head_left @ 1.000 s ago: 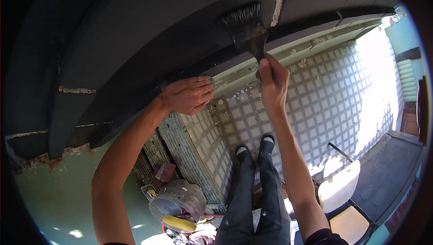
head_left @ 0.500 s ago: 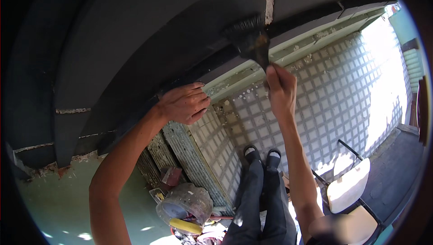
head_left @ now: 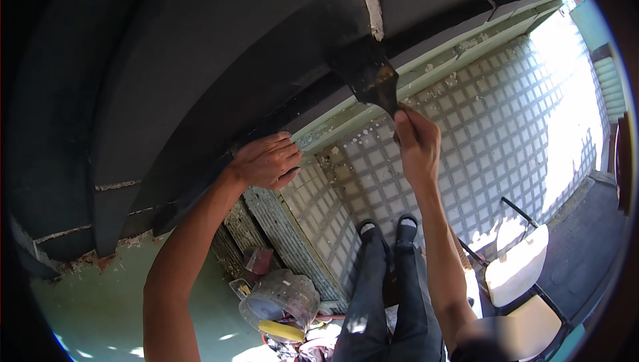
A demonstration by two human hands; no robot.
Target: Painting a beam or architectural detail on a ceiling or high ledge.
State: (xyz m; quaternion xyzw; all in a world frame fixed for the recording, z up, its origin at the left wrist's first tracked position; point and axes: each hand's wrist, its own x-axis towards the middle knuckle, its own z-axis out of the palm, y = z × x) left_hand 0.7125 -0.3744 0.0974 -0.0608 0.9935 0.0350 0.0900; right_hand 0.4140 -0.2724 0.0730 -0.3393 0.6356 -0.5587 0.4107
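My right hand (head_left: 417, 142) grips the handle of a wide dark brush (head_left: 363, 75), its bristled end against the dark grey painted surface (head_left: 239, 29) above, just below a pale vertical crack (head_left: 371, 2). Dried yellowish marks show on the brush's body. My left hand (head_left: 269, 162) has its fingers curled over the lower edge of the dark surface, where it meets a pale green trim (head_left: 452, 55), down and left of the brush.
Below are a tiled floor (head_left: 466, 155), my legs (head_left: 366, 295), weathered boards (head_left: 286, 245), a paint-spattered container (head_left: 283, 299) with a yellow object (head_left: 279, 329) and clutter, a folding chair (head_left: 512, 262), a dark slab (head_left: 579, 242) and a green wall (head_left: 133, 302).
The brush has moved downward along the dark surface, with my right hand lower and a little farther right. My left hand sits slightly lower in the picture, still at the edge.
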